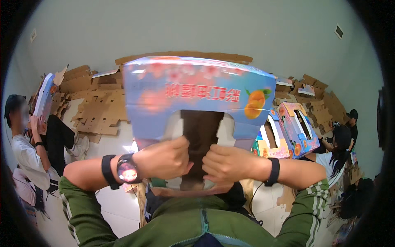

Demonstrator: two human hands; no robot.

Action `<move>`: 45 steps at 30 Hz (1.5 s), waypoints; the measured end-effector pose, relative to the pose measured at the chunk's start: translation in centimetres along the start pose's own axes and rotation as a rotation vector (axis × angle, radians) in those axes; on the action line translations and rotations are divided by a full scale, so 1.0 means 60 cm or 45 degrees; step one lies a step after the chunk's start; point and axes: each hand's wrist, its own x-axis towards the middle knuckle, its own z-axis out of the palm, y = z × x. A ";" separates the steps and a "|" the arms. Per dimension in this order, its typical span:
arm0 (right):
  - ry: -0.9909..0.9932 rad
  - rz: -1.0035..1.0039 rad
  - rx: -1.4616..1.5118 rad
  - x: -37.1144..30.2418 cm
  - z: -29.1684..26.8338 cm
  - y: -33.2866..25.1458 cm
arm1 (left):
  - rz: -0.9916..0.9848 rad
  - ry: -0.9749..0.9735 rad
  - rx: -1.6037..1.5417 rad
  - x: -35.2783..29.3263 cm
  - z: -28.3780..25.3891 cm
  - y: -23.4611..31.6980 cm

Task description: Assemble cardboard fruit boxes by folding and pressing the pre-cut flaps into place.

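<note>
A blue cardboard fruit box (197, 74), printed with pink blossoms and orange fruit, is held up in front of my chest. It has a large cutout, and brown cardboard shows inside. My left hand (164, 158) is closed on the left edge of that opening, with a watch on the wrist. On the opposite edge my right hand (228, 162) is curled shut, a black band round its wrist. The fingertips of both hands are partly hidden, and the box's print is slightly blurred.
Two printed boxes, one yellow-and-green (271, 138) and one blue-and-pink (298, 129), stand to the right. Flattened brown cardboard (101, 109) lies along the wall. A person at the left (31, 152) holds another box (44, 96); more people sit at the right (339, 148).
</note>
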 end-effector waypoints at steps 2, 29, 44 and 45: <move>-0.024 -0.060 -0.005 0.000 -0.017 -0.014 | -0.048 -0.035 -0.004 -0.014 -0.022 0.013; -0.024 -0.107 -0.182 -0.045 -0.021 -0.073 | 0.166 -0.127 0.199 -0.024 -0.020 0.068; -0.073 -0.002 -0.184 -0.040 -0.017 -0.102 | 0.109 -0.138 0.278 -0.032 -0.018 0.101; -0.045 -0.010 -0.209 -0.036 -0.013 -0.097 | 0.070 -0.166 0.259 -0.030 -0.014 0.092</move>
